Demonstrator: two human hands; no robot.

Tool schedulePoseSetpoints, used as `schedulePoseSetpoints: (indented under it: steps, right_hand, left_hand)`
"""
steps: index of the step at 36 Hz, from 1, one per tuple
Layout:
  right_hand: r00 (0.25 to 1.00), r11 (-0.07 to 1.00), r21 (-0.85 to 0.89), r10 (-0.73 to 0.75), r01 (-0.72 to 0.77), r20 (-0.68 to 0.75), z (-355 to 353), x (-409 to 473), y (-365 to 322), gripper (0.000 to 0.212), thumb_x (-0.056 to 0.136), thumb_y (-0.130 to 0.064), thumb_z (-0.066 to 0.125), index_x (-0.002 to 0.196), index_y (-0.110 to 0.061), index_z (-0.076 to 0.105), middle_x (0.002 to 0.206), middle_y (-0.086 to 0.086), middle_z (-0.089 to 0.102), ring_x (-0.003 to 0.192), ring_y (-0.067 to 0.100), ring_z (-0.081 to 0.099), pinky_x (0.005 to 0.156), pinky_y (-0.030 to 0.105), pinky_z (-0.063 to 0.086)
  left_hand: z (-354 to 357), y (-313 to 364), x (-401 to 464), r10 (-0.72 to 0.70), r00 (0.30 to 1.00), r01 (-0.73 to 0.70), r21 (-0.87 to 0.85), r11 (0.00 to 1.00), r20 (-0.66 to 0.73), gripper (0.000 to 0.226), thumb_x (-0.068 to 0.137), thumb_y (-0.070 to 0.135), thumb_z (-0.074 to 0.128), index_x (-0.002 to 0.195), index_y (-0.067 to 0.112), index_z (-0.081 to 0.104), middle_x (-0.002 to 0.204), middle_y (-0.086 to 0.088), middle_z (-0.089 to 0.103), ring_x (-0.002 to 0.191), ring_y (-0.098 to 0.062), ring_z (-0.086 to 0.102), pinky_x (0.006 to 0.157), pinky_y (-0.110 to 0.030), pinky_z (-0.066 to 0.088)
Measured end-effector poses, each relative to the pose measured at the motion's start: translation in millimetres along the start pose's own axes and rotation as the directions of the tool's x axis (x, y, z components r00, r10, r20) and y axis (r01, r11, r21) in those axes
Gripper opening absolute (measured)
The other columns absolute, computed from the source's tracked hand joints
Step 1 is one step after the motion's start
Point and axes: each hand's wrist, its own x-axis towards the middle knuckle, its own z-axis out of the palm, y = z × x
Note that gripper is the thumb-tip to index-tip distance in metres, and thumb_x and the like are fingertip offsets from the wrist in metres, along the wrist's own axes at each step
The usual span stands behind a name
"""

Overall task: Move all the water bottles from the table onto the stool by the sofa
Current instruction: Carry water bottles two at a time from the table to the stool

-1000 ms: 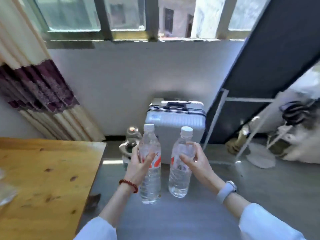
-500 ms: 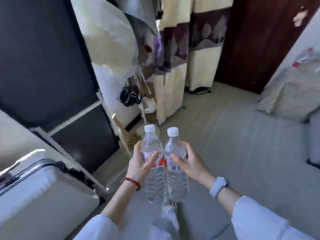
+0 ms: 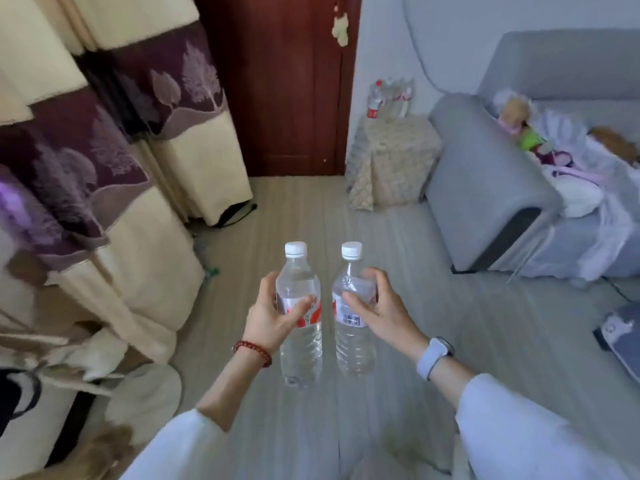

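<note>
- Left hand [image 3: 273, 318]: wrapped round left bottle [image 3: 300, 317] at label, upright, cap on.
- Right hand [image 3: 377, 308]: wrapped round right bottle [image 3: 354, 313] at label, upright; bottles side by side, apart, over floor.
- Stool [image 3: 391, 157]: cloth-covered, between door [image 3: 277, 81] & sofa [image 3: 485, 174], well ahead; other bottles [image 3: 389, 97] stand at its back edge.
- Step, by my read: carry to stool. Keep both vertical, grips firm, approach front edge, set down one at a time on bare front part w/o knocking those at back.
</note>
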Motion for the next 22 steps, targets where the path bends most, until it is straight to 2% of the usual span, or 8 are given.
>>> schedulePoseSetpoints:
  steps: [3, 9, 13, 15, 19, 22]
  right_hand:
    - [0.994, 0.999, -0.023, 0.027, -0.03, -0.107, -38.8, 55.6, 17.8, 0.045, 0.076, -0.054, 0.063, 0.108, -0.04, 0.034, 0.095, -0.023, 0.058, 0.077, -0.012, 0.06, 0.062, 0.002, 0.042]
    - [0.974, 0.997, -0.02, 0.071, -0.077, -0.217, -121.0, 182.3, 52.3, 0.049, 0.075, -0.053, 0.064, 0.108, -0.035, 0.033, 0.092, -0.02, 0.057, 0.068, -0.015, 0.055, 0.058, 0.001, 0.039]
    - [0.964, 0.995, -0.025, 0.092, -0.101, -0.251, -181.8, 277.7, 59.3, 0.06, 0.062, -0.07, 0.059, 0.107, -0.04, 0.031, 0.092, -0.019, 0.06, 0.076, -0.005, 0.06, 0.061, 0.005, 0.042]
    - [0.961, 0.993, -0.036, 0.098, -0.11, -0.258, -210.7, 321.5, 60.7, 0.056, 0.068, -0.064, 0.061, 0.107, -0.039, 0.031, 0.092, -0.019, 0.058, 0.077, -0.004, 0.059, 0.06, 0.007, 0.041]
    - [0.95, 0.994, -0.027, 0.091, -0.104, -0.299, -261.6, 405.4, 62.1, 0.05, 0.074, -0.052, 0.065, 0.108, -0.034, 0.034, 0.091, -0.021, 0.058, 0.074, -0.013, 0.057, 0.06, 0.0, 0.039]
    - [0.946, 0.992, -0.033, 0.104, -0.12, -0.307, -291.3, 465.5, 63.7, 0.051, 0.074, -0.053, 0.065, 0.109, -0.035, 0.033, 0.094, -0.018, 0.059, 0.076, -0.004, 0.058, 0.06, 0.003, 0.041]
  left_hand:
    - [34.2, 20.2, 74.1, 0.029, 0.998, -0.032, 0.04, 0.999, 0.064, 0.051, 0.054, 0.06, 0.066, 0.094, 0.055, 0.035, 0.087, 0.003, 0.068, 0.08, -0.019, 0.065, 0.076, -0.044, 0.055]
    - [116.7, 53.2, 222.6, 0.076, 0.987, -0.085, 0.062, 0.994, 0.142, 0.056, 0.065, 0.043, 0.075, 0.104, 0.046, 0.036, 0.088, 0.005, 0.068, 0.077, -0.018, 0.067, 0.079, -0.042, 0.054]
    - [170.3, 87.5, 323.7, 0.098, 0.984, -0.104, 0.037, 0.994, 0.148, 0.057, 0.066, 0.039, 0.076, 0.106, 0.045, 0.035, 0.087, 0.019, 0.063, 0.078, 0.0, 0.062, 0.075, -0.032, 0.052]
    - [191.3, 107.2, 369.3, 0.095, 0.983, -0.101, 0.028, 0.995, 0.159, 0.058, 0.066, 0.04, 0.077, 0.106, 0.046, 0.035, 0.088, 0.016, 0.064, 0.079, -0.005, 0.064, 0.076, -0.034, 0.053]
    - [224.5, 140.4, 455.9, 0.096, 0.982, -0.1, 0.016, 0.995, 0.165, 0.062, 0.066, 0.04, 0.077, 0.112, 0.039, 0.036, 0.085, 0.006, 0.066, 0.076, -0.013, 0.066, 0.076, -0.041, 0.055]
    - [247.3, 157.3, 521.2, 0.099, 0.981, -0.1, -0.005, 0.995, 0.166, 0.06, 0.067, 0.038, 0.077, 0.112, 0.037, 0.037, 0.089, 0.011, 0.066, 0.074, -0.01, 0.067, 0.076, -0.037, 0.055]
